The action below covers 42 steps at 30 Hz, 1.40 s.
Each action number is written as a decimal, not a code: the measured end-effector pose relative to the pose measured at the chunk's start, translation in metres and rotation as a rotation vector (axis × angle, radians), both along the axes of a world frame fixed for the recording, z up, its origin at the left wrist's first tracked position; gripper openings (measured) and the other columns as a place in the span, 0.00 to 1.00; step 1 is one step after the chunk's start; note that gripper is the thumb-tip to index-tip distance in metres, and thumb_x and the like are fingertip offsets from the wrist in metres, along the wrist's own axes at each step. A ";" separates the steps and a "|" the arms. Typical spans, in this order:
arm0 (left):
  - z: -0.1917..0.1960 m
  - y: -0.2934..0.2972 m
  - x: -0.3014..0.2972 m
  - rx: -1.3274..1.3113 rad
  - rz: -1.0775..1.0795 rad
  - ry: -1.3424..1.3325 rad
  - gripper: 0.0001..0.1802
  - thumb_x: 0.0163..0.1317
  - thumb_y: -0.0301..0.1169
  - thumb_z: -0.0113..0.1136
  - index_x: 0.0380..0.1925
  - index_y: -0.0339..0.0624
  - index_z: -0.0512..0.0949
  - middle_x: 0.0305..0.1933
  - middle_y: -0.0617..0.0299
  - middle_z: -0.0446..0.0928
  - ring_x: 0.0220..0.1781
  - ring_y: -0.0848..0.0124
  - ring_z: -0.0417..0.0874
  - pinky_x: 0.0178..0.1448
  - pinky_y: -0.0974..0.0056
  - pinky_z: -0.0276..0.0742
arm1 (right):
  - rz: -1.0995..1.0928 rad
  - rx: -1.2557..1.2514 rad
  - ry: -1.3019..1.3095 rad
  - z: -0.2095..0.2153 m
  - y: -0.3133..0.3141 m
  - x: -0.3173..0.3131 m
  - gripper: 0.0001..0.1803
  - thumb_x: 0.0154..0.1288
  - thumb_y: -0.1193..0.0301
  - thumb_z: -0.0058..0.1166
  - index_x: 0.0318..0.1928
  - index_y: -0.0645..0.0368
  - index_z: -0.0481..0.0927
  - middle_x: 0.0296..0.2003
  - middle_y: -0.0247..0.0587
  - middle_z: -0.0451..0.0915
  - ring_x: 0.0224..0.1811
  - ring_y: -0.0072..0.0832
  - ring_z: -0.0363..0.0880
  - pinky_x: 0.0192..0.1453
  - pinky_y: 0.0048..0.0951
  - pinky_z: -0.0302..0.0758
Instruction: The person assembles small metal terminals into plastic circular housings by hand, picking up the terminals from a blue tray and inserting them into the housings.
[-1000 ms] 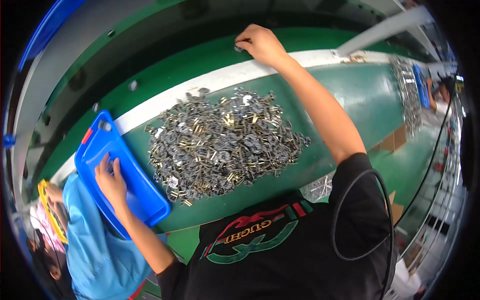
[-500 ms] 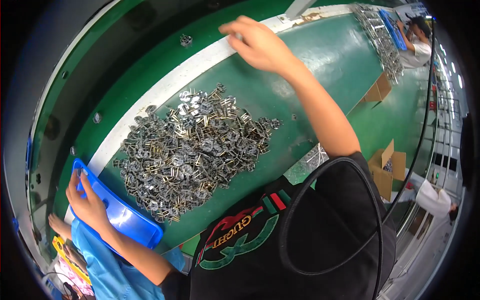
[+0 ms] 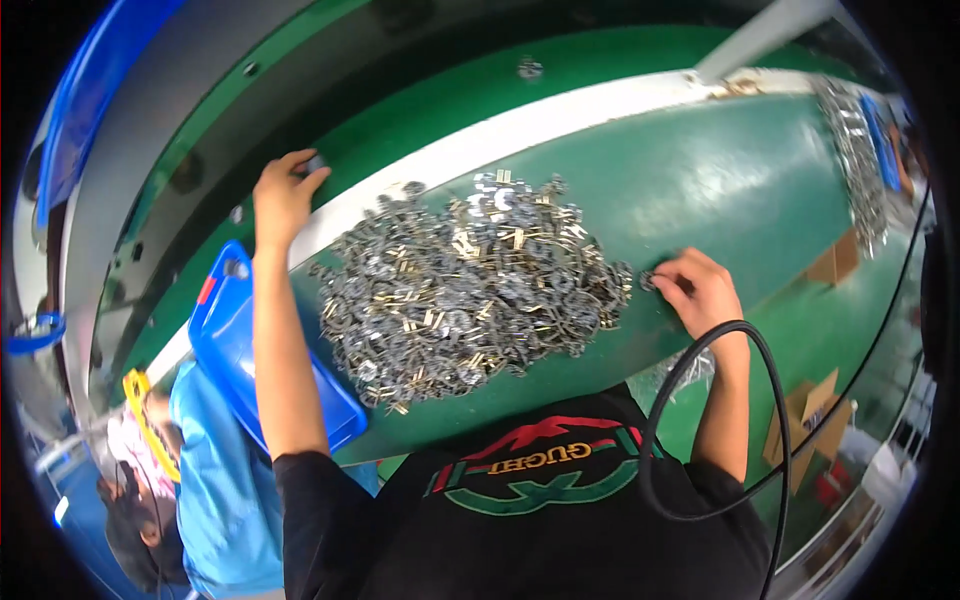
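A big heap of small dark grey parts with brass-coloured pins [image 3: 470,290] lies on the green tabletop [image 3: 690,190]. Beyond its far left side, over the green belt [image 3: 400,125], my left hand [image 3: 283,205] pinches a small greyish part [image 3: 314,164] between thumb and fingers. To the right of the heap, my right hand [image 3: 702,292] is closed at the fingertips on a small dark part [image 3: 647,281], low over the tabletop. Its exact shape is mostly hidden by the fingers. Under my left forearm stands a blue plastic bin [image 3: 235,340], partly covered by the arm.
A white rail [image 3: 560,110] separates tabletop and belt; a few loose parts [image 3: 530,68] sit on the belt. A person in blue [image 3: 220,480] is close on the left. A black cable [image 3: 655,420] loops before my right arm. Cardboard boxes [image 3: 810,420] stand at the right.
My left hand has gone from the blue bin out over the belt. My right hand has come back from the belt to the heap's right side. The view has shifted.
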<state>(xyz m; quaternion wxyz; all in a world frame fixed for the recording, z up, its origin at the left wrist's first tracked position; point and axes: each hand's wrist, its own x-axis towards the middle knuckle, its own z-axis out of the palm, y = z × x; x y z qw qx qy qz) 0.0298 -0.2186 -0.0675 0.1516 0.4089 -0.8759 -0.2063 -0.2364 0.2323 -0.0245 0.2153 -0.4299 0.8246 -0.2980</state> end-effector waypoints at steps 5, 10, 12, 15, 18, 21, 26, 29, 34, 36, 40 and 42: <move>0.039 0.052 -0.012 0.077 0.094 0.172 0.22 0.53 0.29 0.71 0.49 0.35 0.81 0.41 0.53 0.86 0.42 0.67 0.89 0.47 0.64 0.81 | -0.050 -0.044 0.026 -0.004 -0.009 -0.002 0.04 0.56 0.80 0.62 0.33 0.65 0.80 0.27 0.40 0.74 0.25 0.28 0.75 0.31 0.29 0.72; 0.079 0.133 -0.015 0.427 0.098 0.598 0.22 0.54 0.17 0.71 0.51 0.35 0.81 0.43 0.58 0.78 0.37 0.76 0.86 0.43 0.74 0.81 | -0.022 -0.396 -0.123 0.005 -0.043 -0.001 0.04 0.56 0.81 0.52 0.27 0.65 0.72 0.26 0.37 0.72 0.28 0.24 0.70 0.32 0.25 0.68; 0.082 0.155 -0.018 0.545 0.067 0.708 0.24 0.53 0.14 0.69 0.53 0.32 0.80 0.45 0.59 0.76 0.39 0.75 0.84 0.45 0.73 0.82 | 0.075 -0.560 -0.202 0.016 -0.072 0.015 0.06 0.61 0.77 0.53 0.27 0.64 0.72 0.26 0.37 0.73 0.29 0.26 0.71 0.35 0.27 0.69; 0.086 0.174 -0.013 0.605 -0.038 0.766 0.25 0.53 0.12 0.67 0.55 0.31 0.80 0.45 0.60 0.74 0.42 0.76 0.82 0.48 0.73 0.83 | 0.336 -0.664 -0.105 0.032 -0.119 0.040 0.03 0.59 0.81 0.62 0.34 0.64 0.81 0.29 0.40 0.79 0.29 0.25 0.77 0.31 0.26 0.73; 0.097 0.187 -0.006 0.616 -0.100 0.714 0.27 0.52 0.11 0.64 0.55 0.32 0.80 0.43 0.60 0.76 0.41 0.76 0.82 0.48 0.73 0.83 | 0.460 -0.754 0.021 0.049 -0.150 0.062 0.09 0.53 0.81 0.66 0.36 0.63 0.84 0.30 0.40 0.79 0.27 0.26 0.79 0.27 0.27 0.74; 0.105 0.192 0.001 0.660 -0.139 0.644 0.27 0.50 0.12 0.63 0.54 0.34 0.81 0.41 0.59 0.78 0.37 0.77 0.82 0.45 0.73 0.81 | 0.571 -0.821 0.070 0.064 -0.164 0.074 0.10 0.50 0.81 0.67 0.36 0.62 0.84 0.30 0.39 0.79 0.26 0.30 0.79 0.27 0.29 0.75; 0.111 0.199 0.009 0.707 -0.250 0.534 0.26 0.47 0.15 0.62 0.51 0.33 0.82 0.41 0.59 0.77 0.36 0.78 0.82 0.42 0.73 0.79 | 0.696 -0.767 0.034 0.071 -0.169 0.082 0.11 0.50 0.81 0.66 0.37 0.61 0.83 0.31 0.38 0.78 0.27 0.33 0.79 0.28 0.31 0.75; 0.111 0.202 0.010 0.785 -0.271 0.577 0.26 0.47 0.14 0.62 0.52 0.33 0.82 0.41 0.59 0.77 0.37 0.77 0.82 0.42 0.73 0.78 | 0.727 -0.749 0.063 0.068 -0.168 0.084 0.11 0.52 0.81 0.65 0.38 0.61 0.82 0.31 0.38 0.77 0.28 0.34 0.78 0.28 0.32 0.75; 0.113 0.201 0.012 0.843 -0.283 0.543 0.27 0.46 0.14 0.62 0.52 0.31 0.81 0.42 0.59 0.76 0.38 0.77 0.82 0.42 0.73 0.78 | 0.745 -0.772 0.120 0.066 -0.169 0.087 0.11 0.49 0.82 0.67 0.36 0.65 0.84 0.30 0.42 0.81 0.27 0.33 0.81 0.26 0.28 0.75; 0.112 0.202 0.010 0.886 -0.279 0.605 0.24 0.46 0.08 0.59 0.47 0.24 0.81 0.42 0.58 0.75 0.38 0.78 0.77 0.39 0.74 0.75 | 0.740 -0.809 0.162 0.060 -0.169 0.088 0.11 0.49 0.83 0.66 0.36 0.65 0.84 0.30 0.42 0.81 0.26 0.33 0.81 0.25 0.28 0.75; 0.111 0.197 0.006 1.032 -0.280 0.640 0.21 0.50 0.09 0.61 0.48 0.24 0.80 0.42 0.58 0.76 0.37 0.77 0.78 0.40 0.73 0.76 | 0.709 -0.877 0.249 0.044 -0.166 0.089 0.13 0.51 0.83 0.64 0.40 0.64 0.85 0.31 0.42 0.82 0.27 0.34 0.81 0.26 0.28 0.76; 0.102 0.192 0.010 1.007 -0.219 0.573 0.20 0.56 0.17 0.67 0.51 0.33 0.83 0.39 0.63 0.76 0.32 0.82 0.77 0.35 0.74 0.72 | 0.701 -0.830 0.175 0.040 -0.167 0.086 0.16 0.52 0.82 0.61 0.43 0.62 0.84 0.33 0.40 0.81 0.29 0.34 0.81 0.27 0.29 0.77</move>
